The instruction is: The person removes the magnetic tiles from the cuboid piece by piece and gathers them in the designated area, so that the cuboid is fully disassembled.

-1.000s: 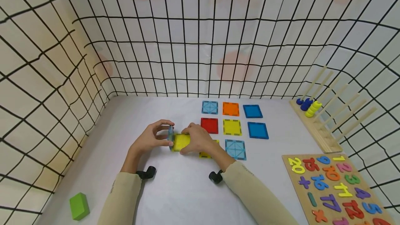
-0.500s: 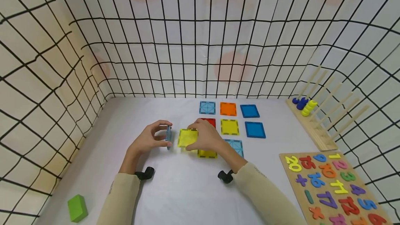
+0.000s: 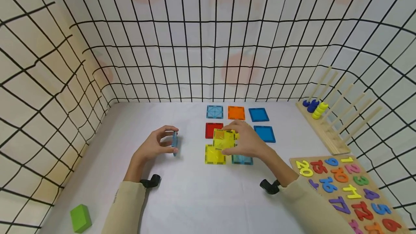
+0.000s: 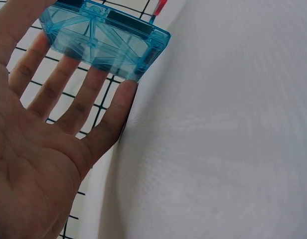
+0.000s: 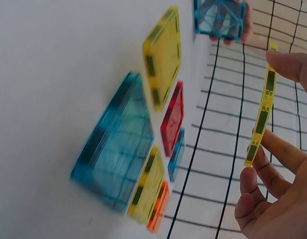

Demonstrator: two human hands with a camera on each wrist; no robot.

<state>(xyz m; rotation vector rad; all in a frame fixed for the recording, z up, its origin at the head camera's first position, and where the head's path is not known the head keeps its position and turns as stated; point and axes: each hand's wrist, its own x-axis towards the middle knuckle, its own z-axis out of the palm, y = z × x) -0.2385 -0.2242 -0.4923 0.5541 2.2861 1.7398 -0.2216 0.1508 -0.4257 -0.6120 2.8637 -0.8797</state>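
Observation:
My left hand (image 3: pixel 156 143) holds a light blue see-through square magnetic tile (image 3: pixel 174 143) on edge, thumb and fingers at its opposite sides; it appears from below in the left wrist view (image 4: pixel 101 37). I cannot tell whether it is a single tile or more. In my right hand (image 3: pixel 248 139), a yellow see-through magnetic tile (image 3: pixel 222 141) is gripped by its edges, raised over the laid-out tiles. The right wrist view shows this yellow tile (image 5: pixel 261 112) edge-on between thumb and fingers. Beneath it lie another yellow tile (image 3: pixel 212 157), a red tile (image 3: pixel 209 131) and a light blue tile (image 3: pixel 242 160), partly covered.
Behind stand in rows a light blue tile (image 3: pixel 215 112), an orange tile (image 3: pixel 236 112) and two blue tiles (image 3: pixel 259 115). At right are a wooden peg stand (image 3: pixel 325 129) and a number board (image 3: pixel 344 187). A green block (image 3: pixel 81 218) lies front left. Black mesh (image 3: pixel 201 46) surrounds the table.
The yellow tile in my right hand has come away from beside the light blue tile, moved right and now overlaps the laid-out tiles. My left hand keeps its hold, almost still.

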